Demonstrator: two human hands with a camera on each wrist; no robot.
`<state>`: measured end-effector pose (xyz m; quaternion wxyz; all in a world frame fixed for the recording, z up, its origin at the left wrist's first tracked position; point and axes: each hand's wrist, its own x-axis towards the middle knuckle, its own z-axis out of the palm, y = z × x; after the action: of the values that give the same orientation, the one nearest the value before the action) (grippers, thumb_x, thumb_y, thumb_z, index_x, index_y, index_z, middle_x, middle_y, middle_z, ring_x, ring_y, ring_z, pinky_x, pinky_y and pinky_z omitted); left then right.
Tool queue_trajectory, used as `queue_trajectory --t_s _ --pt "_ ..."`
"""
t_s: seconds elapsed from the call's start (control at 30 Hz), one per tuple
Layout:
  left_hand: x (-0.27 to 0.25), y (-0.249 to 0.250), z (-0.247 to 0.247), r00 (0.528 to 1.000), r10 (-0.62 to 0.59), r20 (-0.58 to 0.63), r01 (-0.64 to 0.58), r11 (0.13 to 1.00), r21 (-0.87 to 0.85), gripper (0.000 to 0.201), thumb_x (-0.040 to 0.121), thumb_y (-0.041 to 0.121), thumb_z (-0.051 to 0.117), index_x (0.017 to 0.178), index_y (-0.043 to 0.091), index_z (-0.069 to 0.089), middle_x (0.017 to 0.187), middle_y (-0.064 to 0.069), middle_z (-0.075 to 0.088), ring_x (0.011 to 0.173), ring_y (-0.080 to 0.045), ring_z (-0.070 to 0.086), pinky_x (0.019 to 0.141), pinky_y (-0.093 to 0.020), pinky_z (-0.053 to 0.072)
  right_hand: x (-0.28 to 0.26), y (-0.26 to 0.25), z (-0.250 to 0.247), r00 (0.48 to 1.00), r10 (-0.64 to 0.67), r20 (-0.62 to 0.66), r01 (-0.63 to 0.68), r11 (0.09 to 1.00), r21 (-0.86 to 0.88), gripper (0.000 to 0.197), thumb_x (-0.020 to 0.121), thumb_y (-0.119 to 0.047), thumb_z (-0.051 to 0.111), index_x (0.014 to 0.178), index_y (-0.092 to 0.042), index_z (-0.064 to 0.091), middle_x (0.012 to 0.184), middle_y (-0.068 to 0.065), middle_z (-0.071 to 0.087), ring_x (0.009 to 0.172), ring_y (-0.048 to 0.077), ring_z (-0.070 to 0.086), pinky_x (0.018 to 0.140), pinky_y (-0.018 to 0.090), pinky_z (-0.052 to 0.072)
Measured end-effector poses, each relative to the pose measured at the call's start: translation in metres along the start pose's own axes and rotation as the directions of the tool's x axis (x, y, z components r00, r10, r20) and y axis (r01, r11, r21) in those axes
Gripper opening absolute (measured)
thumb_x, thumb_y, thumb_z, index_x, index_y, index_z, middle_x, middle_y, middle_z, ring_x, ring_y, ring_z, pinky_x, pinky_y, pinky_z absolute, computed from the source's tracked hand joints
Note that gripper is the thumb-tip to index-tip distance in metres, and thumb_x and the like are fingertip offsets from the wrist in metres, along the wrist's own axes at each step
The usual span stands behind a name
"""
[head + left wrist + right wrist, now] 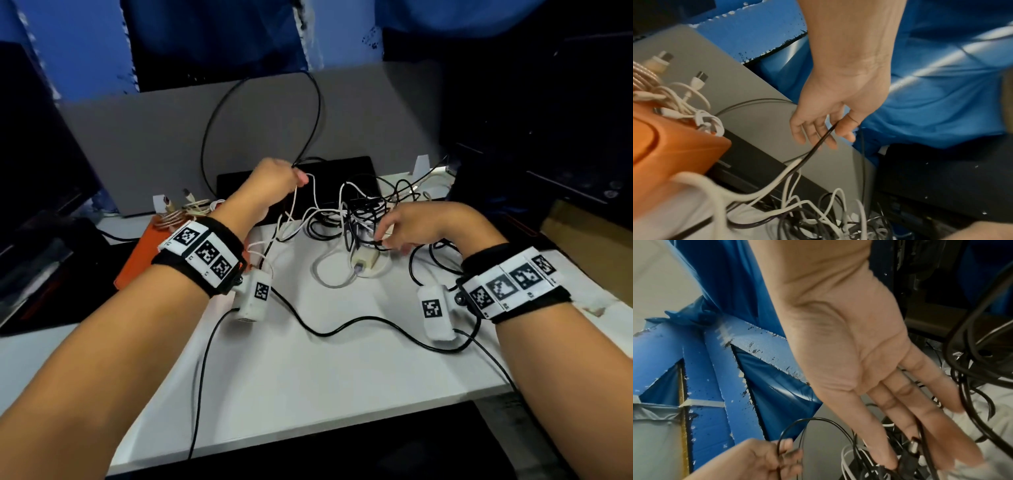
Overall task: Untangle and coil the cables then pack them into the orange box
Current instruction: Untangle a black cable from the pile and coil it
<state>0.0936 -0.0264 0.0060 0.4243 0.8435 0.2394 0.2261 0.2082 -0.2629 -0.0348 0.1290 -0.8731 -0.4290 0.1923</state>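
Observation:
My left hand [296, 178] is raised over the table and grips a thin black cable [212, 130] that arcs up in a big loop above it; in the left wrist view the black cable [822, 139] runs between the fingers [830, 139]. A white strand hangs from the same fist. My right hand [388, 240] reaches into the tangle of black and white cables [359, 209] and pinches a black cable end [376, 242]. The orange box [137, 260] lies at the left, behind my left wrist, with coiled cables [181, 214] on it.
A white adapter [366, 265] with a grey-white lead lies in front of the tangle. A flat black device [342, 171] sits behind it against a grey partition [137, 137]. A long black cable [342, 329] snakes across the white table [308, 394] toward its front edge.

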Motion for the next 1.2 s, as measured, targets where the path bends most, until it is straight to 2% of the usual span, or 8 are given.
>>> queue_trajectory --t_s 0.17,0.27,0.37,0.53,0.8,0.9,1.07,1.2 --pt "-0.015 0.013 0.008 0.947 0.211 -0.244 -0.212 0.977 0.022 0.035 0.088 0.0 0.048 0.103 0.021 0.072 0.096 0.009 0.069 0.09 -0.011 0.063 0.077 -0.018 0.046 0.008 0.003 0.002 0.992 -0.09 -0.087 0.097 0.992 0.081 0.02 0.097 -0.003 0.062 0.101 -0.02 0.072 0.078 0.003 0.078 0.073 0.012 0.07 0.087 0.035 0.053" --pt "-0.028 0.023 0.013 0.955 0.283 -0.086 -0.292 0.949 -0.118 0.031 0.09 -0.002 0.051 0.093 0.02 0.073 0.09 0.007 0.072 0.08 -0.01 0.063 0.076 -0.018 0.047 0.002 -0.003 -0.008 0.912 -0.185 -0.367 0.284 0.928 0.239 0.027 0.098 0.005 0.058 0.09 -0.018 0.07 0.078 0.006 0.074 0.072 0.012 0.07 0.079 0.039 0.055" --pt "-0.042 0.027 0.026 0.931 0.311 0.192 -0.289 0.948 -0.135 0.02 0.098 0.007 0.059 0.112 0.016 0.069 0.105 -0.005 0.074 0.089 -0.013 0.069 0.079 -0.014 0.05 -0.01 -0.024 -0.021 0.74 -0.208 -0.64 0.525 0.772 0.357 0.026 0.099 0.005 0.058 0.092 -0.018 0.067 0.083 0.005 0.071 0.071 0.012 0.073 0.079 0.034 0.057" --pt "-0.053 0.026 0.042 0.846 0.411 0.339 -0.379 0.912 -0.16 0.018 0.099 0.015 0.066 0.116 0.011 0.064 0.1 -0.007 0.072 0.083 -0.008 0.072 0.078 -0.024 0.056 -0.039 -0.049 -0.035 0.575 -0.227 -0.786 0.707 0.622 0.337 0.021 0.099 0.003 0.057 0.099 -0.017 0.064 0.089 0.009 0.069 0.07 0.013 0.071 0.071 0.025 0.056" --pt "-0.055 0.042 0.022 0.865 0.495 0.08 -0.475 0.86 -0.186 0.015 0.102 0.019 0.055 0.09 0.023 0.063 0.08 -0.002 0.073 0.064 -0.018 0.069 0.061 -0.029 0.049 -0.042 -0.045 -0.034 0.721 -0.246 -0.647 0.601 0.687 0.408 0.01 0.101 -0.009 0.064 0.109 -0.015 0.062 0.063 -0.008 0.057 0.049 0.017 0.047 0.049 0.031 0.039" --pt "-0.061 0.046 0.006 0.811 0.561 -0.163 -0.552 0.827 0.103 0.014 0.098 0.028 0.063 0.085 0.022 0.064 0.082 0.002 0.069 0.071 -0.011 0.063 0.068 -0.025 0.047 -0.042 -0.044 -0.034 0.761 -0.23 -0.607 0.562 0.702 0.438 0.01 0.102 -0.017 0.066 0.106 -0.009 0.066 0.055 -0.012 0.04 0.052 0.012 0.032 0.048 0.028 0.028" --pt "-0.072 0.011 -0.025 0.844 0.433 -0.316 -0.335 0.886 0.32 0.024 0.096 0.033 0.058 0.085 0.013 0.066 0.082 0.001 0.069 0.079 -0.021 0.063 0.072 -0.036 0.048 -0.051 -0.041 -0.044 0.63 -0.119 -0.768 0.573 0.738 0.356 0.023 0.097 -0.028 0.07 0.096 -0.006 0.074 0.052 -0.016 0.043 0.048 0.003 0.034 0.052 0.024 0.03" --pt "-0.085 -0.027 -0.058 0.899 0.259 -0.352 -0.248 0.966 0.078 0.025 0.103 0.028 0.054 0.083 0.018 0.064 0.079 0.004 0.073 0.076 -0.016 0.068 0.073 -0.032 0.055 -0.056 -0.03 -0.057 0.51 0.0 -0.86 0.611 0.704 0.362 0.014 0.098 -0.024 0.067 0.097 -0.016 0.078 0.066 -0.025 0.067 0.063 -0.006 0.06 0.065 0.013 0.043"
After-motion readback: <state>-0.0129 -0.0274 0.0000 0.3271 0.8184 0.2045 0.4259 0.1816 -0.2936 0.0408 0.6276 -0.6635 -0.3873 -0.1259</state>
